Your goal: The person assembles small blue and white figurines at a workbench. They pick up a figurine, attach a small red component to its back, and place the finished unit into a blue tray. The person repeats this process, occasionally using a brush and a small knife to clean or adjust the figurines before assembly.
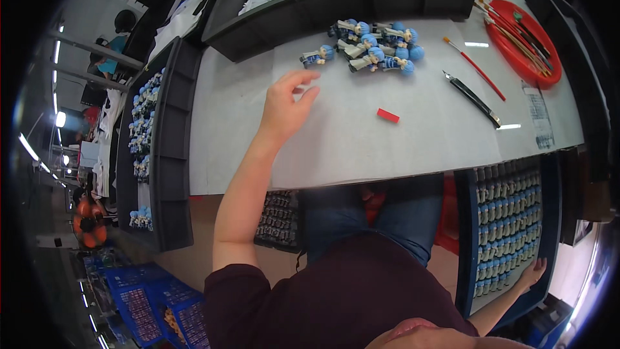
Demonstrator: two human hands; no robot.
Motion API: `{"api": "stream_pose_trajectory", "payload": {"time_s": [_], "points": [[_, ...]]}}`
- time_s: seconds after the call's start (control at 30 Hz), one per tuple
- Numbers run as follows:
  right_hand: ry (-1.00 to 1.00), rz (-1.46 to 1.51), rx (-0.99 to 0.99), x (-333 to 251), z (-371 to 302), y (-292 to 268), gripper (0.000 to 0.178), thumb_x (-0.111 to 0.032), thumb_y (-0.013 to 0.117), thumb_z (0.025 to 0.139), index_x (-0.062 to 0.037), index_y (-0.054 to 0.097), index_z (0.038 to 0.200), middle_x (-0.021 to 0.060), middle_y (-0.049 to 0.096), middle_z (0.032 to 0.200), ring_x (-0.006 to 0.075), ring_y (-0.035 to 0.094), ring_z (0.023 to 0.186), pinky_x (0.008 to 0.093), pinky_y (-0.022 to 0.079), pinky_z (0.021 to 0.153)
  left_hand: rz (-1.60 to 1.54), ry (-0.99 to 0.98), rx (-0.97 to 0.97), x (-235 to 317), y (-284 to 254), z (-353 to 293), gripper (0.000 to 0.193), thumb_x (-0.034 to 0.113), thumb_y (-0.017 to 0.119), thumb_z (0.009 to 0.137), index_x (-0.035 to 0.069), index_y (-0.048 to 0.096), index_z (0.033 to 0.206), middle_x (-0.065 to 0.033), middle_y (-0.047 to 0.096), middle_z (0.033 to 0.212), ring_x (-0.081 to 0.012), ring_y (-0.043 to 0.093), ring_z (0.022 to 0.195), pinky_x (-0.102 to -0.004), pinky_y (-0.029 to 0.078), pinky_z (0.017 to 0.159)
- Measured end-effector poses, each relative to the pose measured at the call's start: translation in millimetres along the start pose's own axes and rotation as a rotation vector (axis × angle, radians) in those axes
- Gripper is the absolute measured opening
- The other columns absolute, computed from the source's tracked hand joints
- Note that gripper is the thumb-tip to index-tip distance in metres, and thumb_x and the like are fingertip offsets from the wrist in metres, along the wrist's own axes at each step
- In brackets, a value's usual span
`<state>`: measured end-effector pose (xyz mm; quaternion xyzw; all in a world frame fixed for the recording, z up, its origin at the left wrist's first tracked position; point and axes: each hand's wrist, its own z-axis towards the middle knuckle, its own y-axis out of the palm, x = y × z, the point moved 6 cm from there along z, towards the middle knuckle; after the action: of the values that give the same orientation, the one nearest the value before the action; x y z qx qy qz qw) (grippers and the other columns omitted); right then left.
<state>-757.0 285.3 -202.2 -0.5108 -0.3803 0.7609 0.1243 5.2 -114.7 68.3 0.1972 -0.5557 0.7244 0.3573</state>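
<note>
My left hand (289,105) hovers over the white tabletop, its thumb and curved fingers apart and holding nothing. Just beyond its fingertips lies a single blue-haired figurine (316,56). To the right of that one, a loose pile of similar figurines (369,48) lies on the table. Down at the lower right, my right hand (532,274) is at the inner side of a dark blue tray (550,220), with its fingers extended and nothing visible in them. Rows of small blue-and-grey figurines (507,226) fill that tray. A short red block (388,116) rests on the table.
A grey crate (349,1) of figurines spans the table's far side; another crate (173,155) stands left. At right lie a black craft knife (473,99), a red-handled brush (478,71) and a red dish (550,76) of brushes. Blue baskets (139,278) sit lower left.
</note>
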Motion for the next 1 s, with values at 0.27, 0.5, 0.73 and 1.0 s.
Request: {"api": "stream_pose_trajectory", "payload": {"time_s": [0.27,0.5,0.73,1.0], "points": [[-0.525,0.66,-0.244,-404.2,-100.1,59.2,0.029,0.003,0.05,0.089,0.0011,0.052,0.118,0.0123,0.06,0.108,0.0161,0.058,0.099,0.0263,0.046,0.088,0.448,0.206,-0.111,-35.7,32.1,70.1,0.048,0.013,0.065,0.077,0.006,0.051,0.123,-0.0159,0.061,0.106,-0.0339,0.057,0.098,-0.0354,0.045,0.086],[-0.682,0.843,-0.931,-563.6,-250.6,124.2,0.018,0.01,0.055,0.083,0.0037,0.061,0.098,0.0107,0.064,0.093,0.015,0.063,0.083,0.0258,0.049,0.078,-0.742,-0.251,-0.043,-14.3,5.4,-6.3,0.053,0.006,0.068,0.079,0.002,0.047,0.128,-0.0098,0.061,0.103,-0.0188,0.063,0.089,-0.0289,0.05,0.078],[-0.634,0.937,-1.264,-631.5,-342.0,193.8,0.03,0.0,0.063,0.081,0.0033,0.056,0.11,0.0116,0.062,0.102,0.0165,0.061,0.091,0.0297,0.051,0.081,-1.126,-0.304,-0.006,-12.2,34.1,-70.7,0.052,0.009,0.068,0.081,0.001,0.047,0.128,-0.0064,0.059,0.105,-0.0144,0.059,0.095,-0.0268,0.047,0.084],[-0.53,0.917,-1.29,-621.0,-342.4,207.0,0.025,0.002,0.058,0.085,0.0058,0.056,0.109,0.0114,0.063,0.099,0.0147,0.061,0.088,0.0267,0.05,0.078,-1.246,-0.415,0.067,-25.9,42.6,-75.4,0.032,0.014,0.052,0.093,-0.002,0.053,0.121,-0.0082,0.062,0.106,-0.0148,0.058,0.096,-0.0306,0.046,0.087]]}}
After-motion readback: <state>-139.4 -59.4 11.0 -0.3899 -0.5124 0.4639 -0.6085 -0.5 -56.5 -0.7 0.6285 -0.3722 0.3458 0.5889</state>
